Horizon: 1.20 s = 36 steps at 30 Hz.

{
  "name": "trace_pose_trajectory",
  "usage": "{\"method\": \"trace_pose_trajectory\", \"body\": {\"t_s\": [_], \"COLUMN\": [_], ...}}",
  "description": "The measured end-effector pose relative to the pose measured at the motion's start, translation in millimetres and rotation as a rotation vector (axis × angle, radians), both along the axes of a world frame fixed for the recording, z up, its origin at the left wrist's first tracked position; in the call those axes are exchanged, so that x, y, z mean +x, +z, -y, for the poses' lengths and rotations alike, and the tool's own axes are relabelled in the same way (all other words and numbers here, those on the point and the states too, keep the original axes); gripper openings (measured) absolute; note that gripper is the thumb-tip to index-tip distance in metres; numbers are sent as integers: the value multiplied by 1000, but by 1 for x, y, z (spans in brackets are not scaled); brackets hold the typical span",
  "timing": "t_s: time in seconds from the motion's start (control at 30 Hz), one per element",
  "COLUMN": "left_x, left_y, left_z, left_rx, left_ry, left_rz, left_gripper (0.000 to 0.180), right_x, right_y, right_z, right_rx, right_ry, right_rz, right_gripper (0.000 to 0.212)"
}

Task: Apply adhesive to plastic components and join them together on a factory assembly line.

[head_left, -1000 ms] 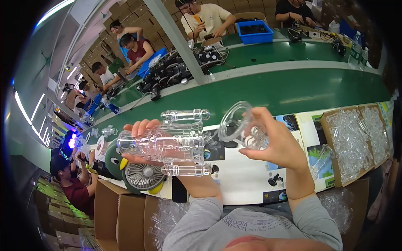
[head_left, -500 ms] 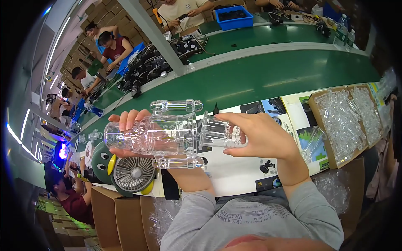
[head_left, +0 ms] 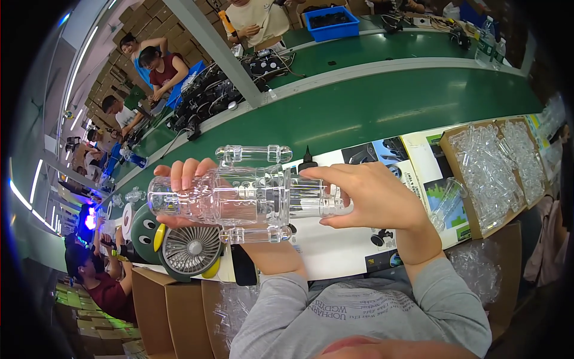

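Wrapping the narrow end of a clear plastic body [head_left: 248, 198], the left grip [head_left: 192, 180] is closed around it, probably so that the wide rim and the two side tubes [head_left: 254, 154] stay unobstructed; the right grip [head_left: 375, 196] holds a smaller flanged piece [head_left: 306, 200], also clear, pinched between thumb and fingers by its outer end, which seems to leave the flange free to face the body; both parts are held up over the bench [head_left: 388, 127] and its printed sheets [head_left: 338, 254]. The body's long axis runs left to right, nearly level across the view, wide rim toward the right grip, side tubes parallel to it; the flanged piece lies on much the same line, flange at that rim; whether it is fully seated, I cannot tell; a cardboard box [head_left: 475, 216] of clear parts sits at the right, perhaps for easy reach.
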State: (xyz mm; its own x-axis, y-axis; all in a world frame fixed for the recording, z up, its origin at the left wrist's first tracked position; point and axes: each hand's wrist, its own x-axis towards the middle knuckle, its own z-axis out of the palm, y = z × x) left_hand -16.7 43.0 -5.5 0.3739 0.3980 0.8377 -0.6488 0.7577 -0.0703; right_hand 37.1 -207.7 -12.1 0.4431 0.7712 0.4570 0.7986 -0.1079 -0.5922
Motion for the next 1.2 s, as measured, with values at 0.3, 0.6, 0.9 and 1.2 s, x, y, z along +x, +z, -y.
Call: {"method": "trace_pose_trajectory", "body": {"t_s": [0.3, 0.6, 0.9, 1.2], "left_x": [0, 0, 1, -23], "left_y": [-1, -1, 1, 10], "left_z": [2, 4, 6, 16], "left_rx": [18, 2, -24, 44], "left_ry": [5, -19, -61, 147], "left_rz": [-4, 8, 19, -14], "left_gripper": [71, 71, 70, 69], "right_x": [0, -2, -3, -8], "right_y": [1, 2, 3, 1], "right_z": [0, 0, -3, -6], "right_rx": [-21, 11, 21, -24], "right_ry": [-2, -1, 3, -1], "right_rz": [-16, 0, 22, 53], "right_gripper": [68, 67, 67, 63]}}
